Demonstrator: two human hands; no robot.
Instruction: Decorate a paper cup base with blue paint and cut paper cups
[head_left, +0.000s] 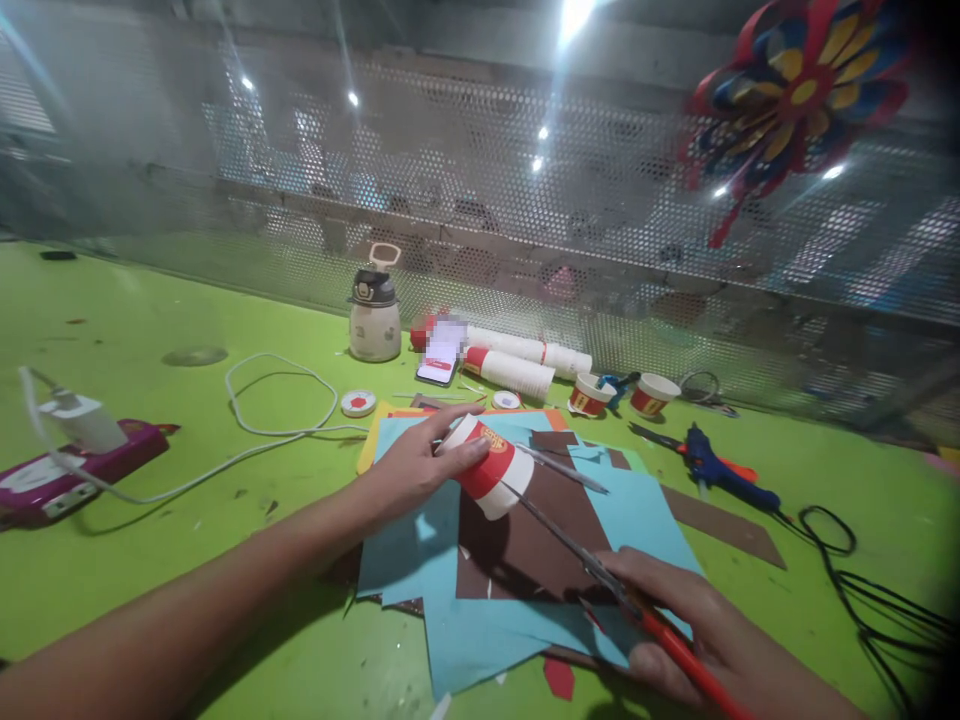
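My left hand (424,462) is closed around a red and white paper cup (491,465), tilted on its side above the sheets. In my right hand (675,620) are scissors (592,565) with red handles, their blade tip touching the cup's lower edge. Under both lie blue paper sheets (465,640) and a dark brown sheet (532,560). A slim metallic tool (574,470) rests on the paper just right of the cup.
Behind stand a bottle (375,325), a phone (442,352), stacked cups (514,372) and two short cups (654,396). A blue glue gun (724,470) with black cable lies right. A purple power strip (90,475) with white cable is left.
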